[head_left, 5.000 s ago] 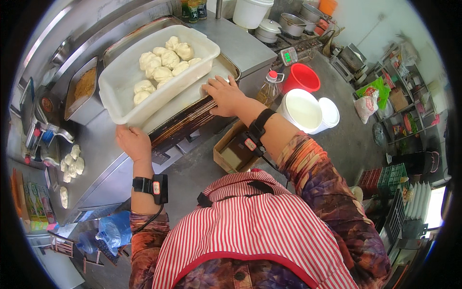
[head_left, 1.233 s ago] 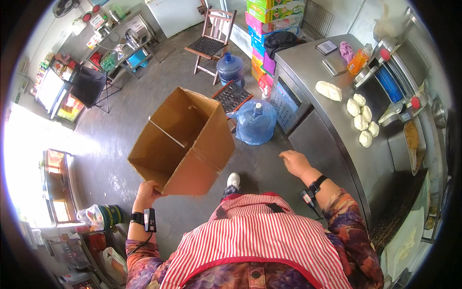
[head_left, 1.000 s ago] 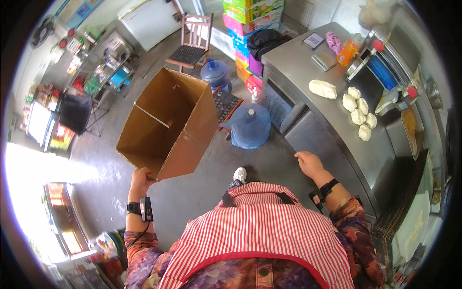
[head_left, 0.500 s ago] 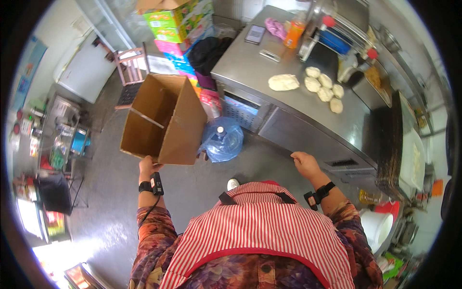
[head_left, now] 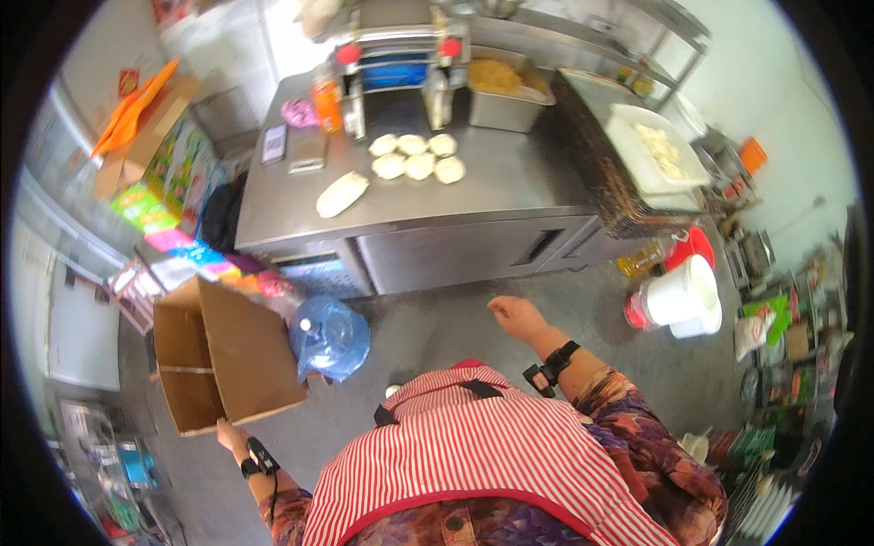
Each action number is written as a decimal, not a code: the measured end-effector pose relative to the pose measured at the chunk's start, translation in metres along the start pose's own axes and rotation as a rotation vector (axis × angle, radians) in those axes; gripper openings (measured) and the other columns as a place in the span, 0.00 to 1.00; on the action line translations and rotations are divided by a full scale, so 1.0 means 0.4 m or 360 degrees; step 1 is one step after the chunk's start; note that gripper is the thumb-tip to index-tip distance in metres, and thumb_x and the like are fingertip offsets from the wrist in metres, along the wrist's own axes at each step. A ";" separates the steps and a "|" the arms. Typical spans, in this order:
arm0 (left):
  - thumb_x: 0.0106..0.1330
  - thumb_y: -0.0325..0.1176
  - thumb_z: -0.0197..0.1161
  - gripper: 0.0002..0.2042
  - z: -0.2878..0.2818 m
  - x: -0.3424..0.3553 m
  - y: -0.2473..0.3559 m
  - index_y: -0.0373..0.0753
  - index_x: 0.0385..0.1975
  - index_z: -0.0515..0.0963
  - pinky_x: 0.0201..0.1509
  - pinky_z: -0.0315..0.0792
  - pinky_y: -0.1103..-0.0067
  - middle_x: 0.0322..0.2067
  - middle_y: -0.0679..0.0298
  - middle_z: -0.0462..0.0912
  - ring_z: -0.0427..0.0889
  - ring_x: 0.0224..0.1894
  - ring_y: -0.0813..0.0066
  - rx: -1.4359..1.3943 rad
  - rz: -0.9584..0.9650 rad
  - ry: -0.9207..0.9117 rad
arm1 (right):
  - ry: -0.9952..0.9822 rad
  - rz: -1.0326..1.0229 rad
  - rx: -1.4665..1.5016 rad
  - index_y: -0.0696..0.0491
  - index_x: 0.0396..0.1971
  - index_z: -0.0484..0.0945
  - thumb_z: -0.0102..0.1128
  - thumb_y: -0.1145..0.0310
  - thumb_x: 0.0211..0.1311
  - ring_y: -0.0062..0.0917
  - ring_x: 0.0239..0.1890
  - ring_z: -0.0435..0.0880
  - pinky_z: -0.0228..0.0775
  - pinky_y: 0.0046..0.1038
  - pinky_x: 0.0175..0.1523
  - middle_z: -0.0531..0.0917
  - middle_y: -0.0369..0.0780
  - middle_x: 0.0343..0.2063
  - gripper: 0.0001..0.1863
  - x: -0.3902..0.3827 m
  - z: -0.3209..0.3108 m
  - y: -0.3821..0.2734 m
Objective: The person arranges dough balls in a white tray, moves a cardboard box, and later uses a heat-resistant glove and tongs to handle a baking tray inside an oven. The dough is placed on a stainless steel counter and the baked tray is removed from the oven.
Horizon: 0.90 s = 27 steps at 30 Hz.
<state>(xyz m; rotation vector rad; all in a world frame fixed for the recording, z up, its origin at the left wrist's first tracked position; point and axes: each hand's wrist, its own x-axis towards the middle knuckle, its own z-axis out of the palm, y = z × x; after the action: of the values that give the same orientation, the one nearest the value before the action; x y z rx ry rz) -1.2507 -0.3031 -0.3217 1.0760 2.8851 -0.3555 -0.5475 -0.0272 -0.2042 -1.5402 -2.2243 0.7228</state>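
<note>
The left hand [head_left: 229, 435] grips the corner of an open brown cardboard box [head_left: 223, 350], tilted, its flaps spread; it hangs beside a blue water jug [head_left: 330, 337]. The right hand [head_left: 515, 316] hangs empty, fingers loosely open.

A commercial kitchen: steel worktable [head_left: 510, 196], dough rounds [head_left: 419, 156], dough machine [head_left: 401, 64], white buckets [head_left: 678, 296].

We see a grey floor [head_left: 437, 318] with a blue water jug [head_left: 330, 337] lying at nine o'clock from the middle and white buckets [head_left: 681, 296] standing beside a red one at three o'clock. At twelve o'clock stands a steel counter [head_left: 510, 187], and on it lie six round dough pieces [head_left: 417, 156] with one long flattened piece [head_left: 342, 194] just at their eight o'clock. Along the counter's far edge we find an orange bottle [head_left: 327, 94] at eleven o'clock and a steel pan [head_left: 501, 86] at one o'clock.
</note>
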 end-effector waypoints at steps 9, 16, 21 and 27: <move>0.65 0.40 0.50 0.19 -0.196 -0.036 0.375 0.33 0.50 0.68 0.56 0.65 0.69 0.51 0.55 0.72 0.71 0.53 0.63 -0.2462 -0.0744 0.0043 | 0.0333 0.0224 0.0097 0.52 0.38 0.78 0.52 0.69 0.56 0.41 0.38 0.81 0.72 0.39 0.43 0.83 0.45 0.34 0.11 -0.274 -0.102 0.123; 0.67 0.43 0.48 0.28 -0.349 -0.242 0.767 0.31 0.62 0.60 0.69 0.51 0.67 0.65 0.57 0.59 0.56 0.68 0.65 -0.2951 -0.0251 -0.0689 | 0.0438 0.0553 0.0255 0.52 0.42 0.78 0.54 0.70 0.57 0.35 0.39 0.83 0.75 0.32 0.45 0.84 0.43 0.35 0.13 -0.471 -0.172 0.207; 0.65 0.45 0.51 0.27 -0.355 -0.315 0.960 0.35 0.61 0.63 0.66 0.52 0.64 0.61 0.59 0.64 0.60 0.64 0.66 -0.2870 0.0065 -0.1284 | 0.0598 0.0706 0.0390 0.51 0.43 0.78 0.54 0.69 0.57 0.35 0.41 0.83 0.74 0.33 0.47 0.84 0.43 0.37 0.14 -0.575 -0.211 0.246; 0.62 0.38 0.55 0.13 -0.437 -0.312 1.146 0.40 0.43 0.76 0.50 0.68 0.71 0.43 0.66 0.77 0.73 0.46 0.68 -0.2151 0.1038 -0.1484 | 0.0827 0.0827 0.0486 0.53 0.40 0.78 0.53 0.70 0.56 0.41 0.38 0.82 0.73 0.37 0.43 0.84 0.45 0.34 0.12 -0.636 -0.234 0.273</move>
<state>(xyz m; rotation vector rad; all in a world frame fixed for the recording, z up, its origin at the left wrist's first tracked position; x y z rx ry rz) -0.8506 -0.0072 -0.2279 0.9769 1.2609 0.7825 -0.3232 -0.2141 -0.1893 -1.8898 -1.2921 0.6583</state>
